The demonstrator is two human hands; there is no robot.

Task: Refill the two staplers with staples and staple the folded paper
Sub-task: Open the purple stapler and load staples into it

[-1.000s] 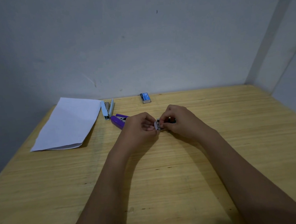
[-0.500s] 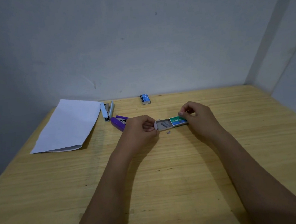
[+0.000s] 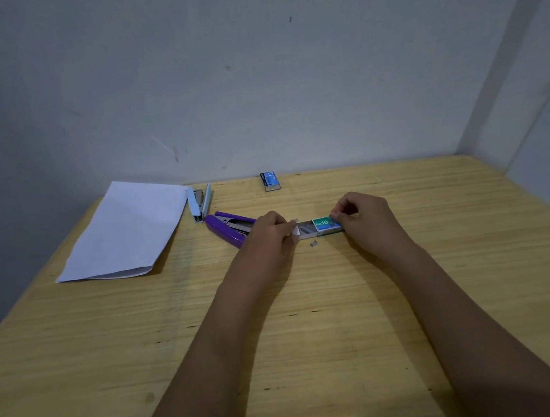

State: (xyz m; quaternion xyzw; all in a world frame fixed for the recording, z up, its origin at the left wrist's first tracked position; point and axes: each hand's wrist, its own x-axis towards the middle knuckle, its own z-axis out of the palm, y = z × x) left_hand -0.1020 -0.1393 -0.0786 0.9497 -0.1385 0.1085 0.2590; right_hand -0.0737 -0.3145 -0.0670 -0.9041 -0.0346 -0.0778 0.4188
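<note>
Two hands pinch staple box (image 3: 322, 228): left hand (image 3: 271, 239) tray, right hand (image 3: 365, 221) sleeve.

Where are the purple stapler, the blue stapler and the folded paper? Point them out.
purple stapler (image 3: 219, 231), head view, on its purple body.
blue stapler (image 3: 194, 205), head view, on its near arm.
folded paper (image 3: 124, 229), head view, mid-sheet.

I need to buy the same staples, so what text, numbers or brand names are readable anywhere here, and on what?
"No 10": on the green sleeve of the staple box that the left hand and right hand are sliding open.
"10": on the blue staple box by the wall, printed sideways; its smaller print is too small to read.
Purple stapler, light blue stapler, folded paper: no readable text.
</note>
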